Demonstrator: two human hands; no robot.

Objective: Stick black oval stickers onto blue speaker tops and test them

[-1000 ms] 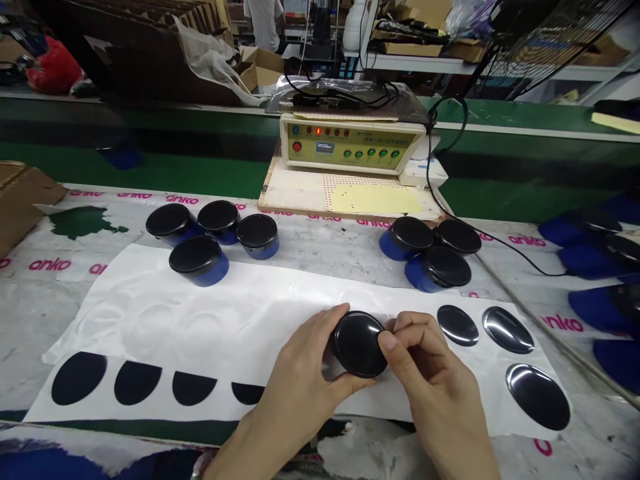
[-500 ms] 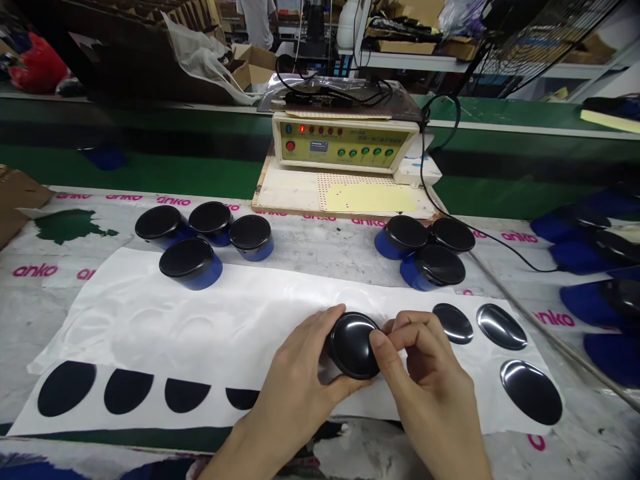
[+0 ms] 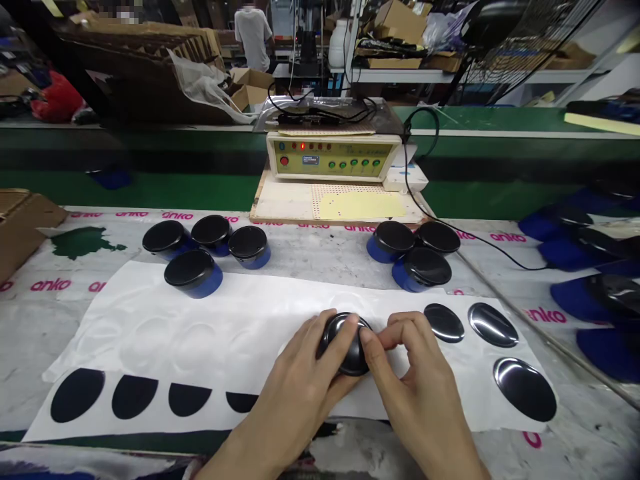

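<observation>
in the head view, the left hand (image 3: pixel 303 377) has its grip clamped around a round, glossy-topped black piece (image 3: pixel 354 357), its index finger lying across the top; the piece is held just above a long white sheet (image 3: pixel 280 313). the right hand (image 3: pixel 425 380) meets the piece's right edge, thumb and bent fingers close together there, though i cannot tell whether this grip pinches anything. three glossy black oval discs (image 3: pixel 525 390) lie on the sheet to the right, and four flat black shapes (image 3: pixel 77 395) sit along its near left edge, three of them straight-topped. beyond the hands, four blue round containers with black tops (image 3: pixel 193 273) stand grouped at the left, and three similar black-topped blue containers (image 3: pixel 423 269) at the right, on the film-covered worktop (image 3: pixel 320 257).
</observation>
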